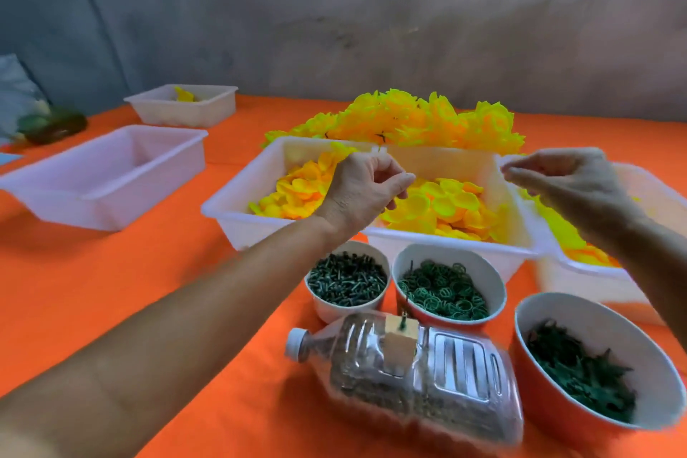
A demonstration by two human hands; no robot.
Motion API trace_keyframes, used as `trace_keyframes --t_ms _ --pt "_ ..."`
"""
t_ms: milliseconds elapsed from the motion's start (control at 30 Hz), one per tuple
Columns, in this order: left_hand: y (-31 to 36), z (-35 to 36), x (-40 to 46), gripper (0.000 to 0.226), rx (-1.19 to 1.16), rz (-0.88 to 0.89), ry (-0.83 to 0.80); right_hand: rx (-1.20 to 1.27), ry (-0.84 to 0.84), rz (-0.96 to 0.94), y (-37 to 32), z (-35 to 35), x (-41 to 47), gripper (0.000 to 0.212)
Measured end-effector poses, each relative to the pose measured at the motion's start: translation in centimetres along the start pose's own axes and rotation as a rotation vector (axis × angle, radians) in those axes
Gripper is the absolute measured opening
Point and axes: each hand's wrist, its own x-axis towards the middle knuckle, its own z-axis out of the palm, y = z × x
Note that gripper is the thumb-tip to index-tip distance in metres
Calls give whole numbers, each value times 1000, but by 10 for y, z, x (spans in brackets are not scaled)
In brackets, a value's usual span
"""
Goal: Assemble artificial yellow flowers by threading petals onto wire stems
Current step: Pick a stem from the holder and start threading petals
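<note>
Fingers [379, 169] of left hand [362, 190] around upright wire stem [379, 149]

Tablecloth [111, 290]: solid orange. Trays [107, 175]: translucent white. Loose petals [442, 204]: bright yellow, some shading orange. Finished flower pile [409, 119]: yellow-orange, dark centres. Bowls [594, 364]: orange outside, white inside, dark green parts in them. Bottle [409, 376]: clear, white cap, grey-brown fill. Wall [371, 11]: mottled grey.
</note>
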Motion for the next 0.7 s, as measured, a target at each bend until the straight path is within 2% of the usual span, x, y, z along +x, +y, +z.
trace_keyframes --t_ms 167,300,433,700 --pt "-25 -12 -33 9 154 -29 75 124 -299 -23 -41 42 -26 12" --pt "-42 -22 -47 3 294 -51 197 41 -489 -65 -52 76 -37 14" --pt "-57 -30 -56 10 356 -120 286 -200 -585 -173 -50 111 -40 10" --pt "-69 -22 -66 12 232 -185 408 -577 -659 -377 -52 159 -37 21"
